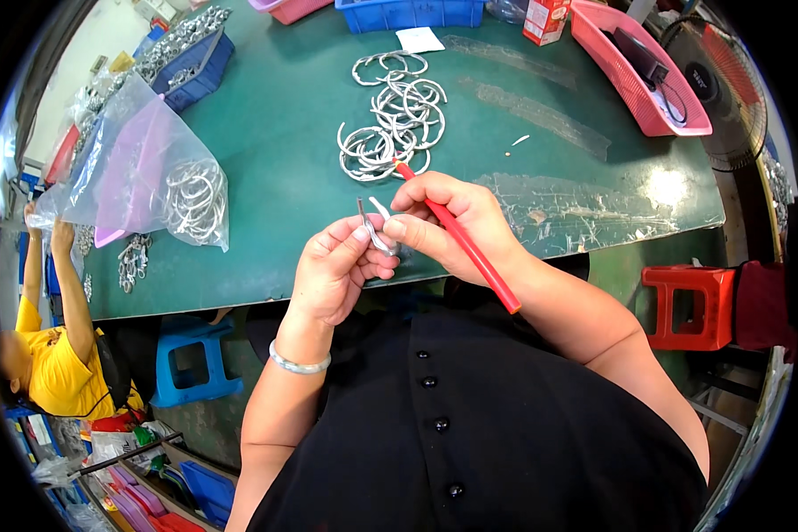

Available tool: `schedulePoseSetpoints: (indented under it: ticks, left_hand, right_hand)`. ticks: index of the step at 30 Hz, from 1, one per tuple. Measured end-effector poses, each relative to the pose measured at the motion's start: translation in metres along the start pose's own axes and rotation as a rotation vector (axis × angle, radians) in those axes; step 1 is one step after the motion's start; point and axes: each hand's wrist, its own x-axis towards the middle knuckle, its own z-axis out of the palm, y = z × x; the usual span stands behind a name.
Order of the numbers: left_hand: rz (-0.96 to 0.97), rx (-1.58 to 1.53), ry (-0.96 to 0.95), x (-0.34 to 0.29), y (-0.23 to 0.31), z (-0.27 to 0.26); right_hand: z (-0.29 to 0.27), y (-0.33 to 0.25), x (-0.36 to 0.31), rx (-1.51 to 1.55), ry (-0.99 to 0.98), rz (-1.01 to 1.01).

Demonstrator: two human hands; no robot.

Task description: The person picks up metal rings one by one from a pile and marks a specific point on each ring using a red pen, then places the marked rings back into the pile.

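Close to the table's front edge, my left hand pinches a small curved silver metal piece between thumb and fingers. Just beside it, my right hand is closed, with a long red pencil-like stick lying across it under the index finger. A short white strip sticks up by the right thumb and fingertips, seemingly pinched there. Beyond both hands lies a loose pile of silver open rings. The red stick's tip overlaps the nearest rings in the view.
On the green table, a clear plastic bag with rings is handled at left by another person in yellow. A blue bin and pink basket stand farther off. Blue and red stools flank me.
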Motion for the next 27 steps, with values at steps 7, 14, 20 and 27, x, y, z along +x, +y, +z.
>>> schedulePoseSetpoints:
  ticks: [7,14,20,27]
  left_hand:
    - [0.085,0.045,0.051,-0.001,-0.007,0.006]
    - [0.164,0.106,0.013,-0.002,-0.011,0.0]
    - [0.149,0.101,-0.025,0.002,-0.013,0.004]
    - [0.167,0.088,-0.081,0.002,-0.014,0.001]
  right_hand:
    - [-0.029,-0.008,0.032,-0.309,-0.069,-0.051]
    - [-0.068,-0.035,0.152,-0.216,0.067,0.076]
    - [-0.107,-0.045,0.214,-0.162,0.399,0.033]
    - [-0.123,0.02,0.18,-0.841,-0.204,-0.208]
